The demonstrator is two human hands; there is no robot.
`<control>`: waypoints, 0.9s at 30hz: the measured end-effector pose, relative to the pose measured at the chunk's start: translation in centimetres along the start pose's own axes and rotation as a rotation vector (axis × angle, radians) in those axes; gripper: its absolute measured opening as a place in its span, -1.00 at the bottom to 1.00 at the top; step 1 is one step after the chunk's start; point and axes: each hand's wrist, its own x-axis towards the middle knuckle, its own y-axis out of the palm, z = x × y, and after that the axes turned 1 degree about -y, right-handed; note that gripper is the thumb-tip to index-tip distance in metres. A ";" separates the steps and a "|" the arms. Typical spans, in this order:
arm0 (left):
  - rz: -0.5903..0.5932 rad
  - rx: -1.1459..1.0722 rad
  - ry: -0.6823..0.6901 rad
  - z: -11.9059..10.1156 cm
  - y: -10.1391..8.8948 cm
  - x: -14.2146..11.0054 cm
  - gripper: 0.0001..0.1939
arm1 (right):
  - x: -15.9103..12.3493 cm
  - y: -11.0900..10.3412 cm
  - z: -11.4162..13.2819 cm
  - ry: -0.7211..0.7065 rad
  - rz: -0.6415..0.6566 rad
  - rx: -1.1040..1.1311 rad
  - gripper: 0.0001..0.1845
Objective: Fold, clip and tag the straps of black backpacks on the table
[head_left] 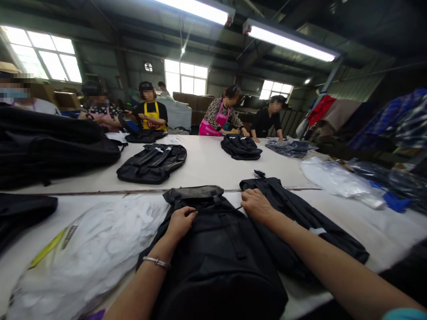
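Note:
A black backpack (216, 253) lies flat on the white table (207, 166) right in front of me, its top end pointing away. My left hand (181, 221) rests on its upper part with the fingers curled onto the fabric. My right hand (255, 203) is closed at the bag's upper right edge, pinching what looks like a thin strap or zipper pull. A silver bracelet sits on my left wrist. A second black bag (300, 220) lies under my right forearm.
A clear plastic sack of white packing material (93, 253) lies to my left. More black bags (151, 163) (240, 147) lie farther across the table, with a pile at far left (50, 146). Several people work along the far side. Plastic wrapping (343, 180) sits at right.

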 end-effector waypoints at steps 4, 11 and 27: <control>-0.078 0.097 0.223 0.4 0.6 -0.3 -0.80 | 4.8 0.3 2.7 0.188 -0.348 0.317 -0.79; -0.227 0.071 0.463 1.9 1.4 -0.1 -0.71 | 11.1 5.9 9.1 0.326 -0.127 1.324 -0.76; 0.101 0.189 -0.086 0.2 1.5 4.3 -0.83 | 7.4 5.5 10.0 0.098 -0.303 0.706 -0.70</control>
